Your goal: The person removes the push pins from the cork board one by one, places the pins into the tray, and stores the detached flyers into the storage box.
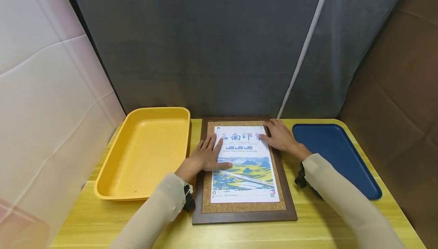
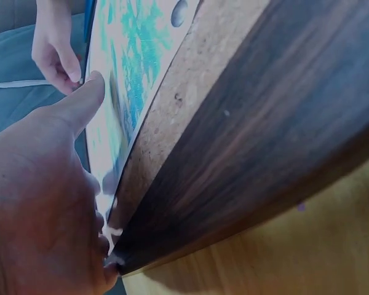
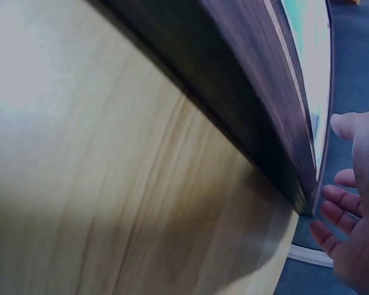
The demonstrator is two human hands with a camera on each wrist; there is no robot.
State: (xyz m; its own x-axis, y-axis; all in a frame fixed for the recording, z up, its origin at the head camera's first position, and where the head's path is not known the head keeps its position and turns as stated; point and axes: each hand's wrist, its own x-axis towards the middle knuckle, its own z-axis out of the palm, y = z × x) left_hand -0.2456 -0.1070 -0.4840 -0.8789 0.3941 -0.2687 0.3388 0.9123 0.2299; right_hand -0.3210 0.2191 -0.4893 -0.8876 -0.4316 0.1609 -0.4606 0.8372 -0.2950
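Note:
A printed poster sheet (image 1: 246, 173) with blue lettering and a landscape picture lies on a cork board (image 1: 246, 207) in a dark wooden frame (image 1: 244, 217). My left hand (image 1: 205, 157) is spread over the sheet's left side, its thumb across the picture. In the left wrist view the thumb (image 2: 89, 92) stretches along the paper. My right hand (image 1: 282, 137) is at the upper right corner, thumb by the lettering and fingers over the frame's edge. Small round spots mark the sheet's left corners; the lower one (image 2: 179, 12) looks grey and shiny in the left wrist view.
A yellow tray (image 1: 99, 180) stands left of the board, and a dark blue tray (image 1: 335, 157) lies to its right, partly behind my right sleeve. Everything sits on a wood-grain table (image 1: 318, 226). A grey curtain (image 1: 191, 51) hangs right behind the table's back edge.

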